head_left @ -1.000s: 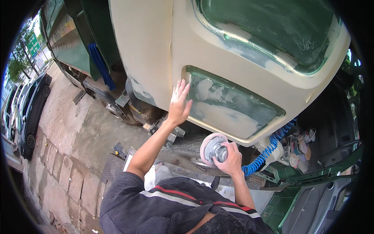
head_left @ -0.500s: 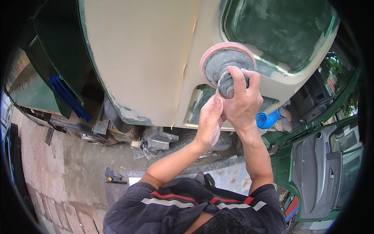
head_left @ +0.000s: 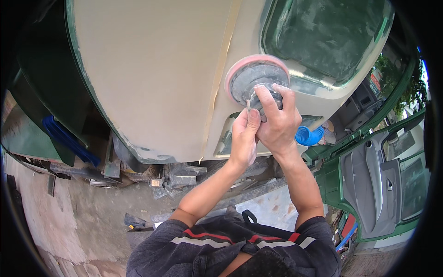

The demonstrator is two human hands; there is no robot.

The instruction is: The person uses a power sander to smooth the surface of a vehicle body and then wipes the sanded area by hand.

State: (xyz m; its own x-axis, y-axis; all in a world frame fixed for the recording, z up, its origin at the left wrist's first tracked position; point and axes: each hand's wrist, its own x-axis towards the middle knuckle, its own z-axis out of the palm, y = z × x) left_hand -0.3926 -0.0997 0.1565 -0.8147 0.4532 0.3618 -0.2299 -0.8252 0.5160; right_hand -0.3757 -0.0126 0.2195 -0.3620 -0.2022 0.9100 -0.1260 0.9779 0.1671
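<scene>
A round sander (head_left: 251, 78) with a grey, dust-caked body and a pink-rimmed disc lies against the beige-primed vehicle panel (head_left: 152, 74). My right hand (head_left: 280, 124) wraps over the sander's dark body, two fingers bent across its top. Below it, my left hand (head_left: 243, 141) grips the sander's lower side, thumb up and pressed close to the right hand; what exactly its fingers hold is partly hidden. Whitish dust coats both hands. The disc's left rim is close to a raised strip of tape or seam (head_left: 216, 92) running down the panel.
A green window recess (head_left: 327, 37) is at upper right. A blue coiled hose (head_left: 310, 135) hangs beside my right wrist. An open green door with grey trim (head_left: 369, 184) stands at right. Blue strips (head_left: 69, 138) hang at left; a dark tool (head_left: 134, 220) lies on the ground.
The sander and both hands have shifted left across the panel, nearer the strip. The whole view has also moved slightly. Both hands keep their hold.
</scene>
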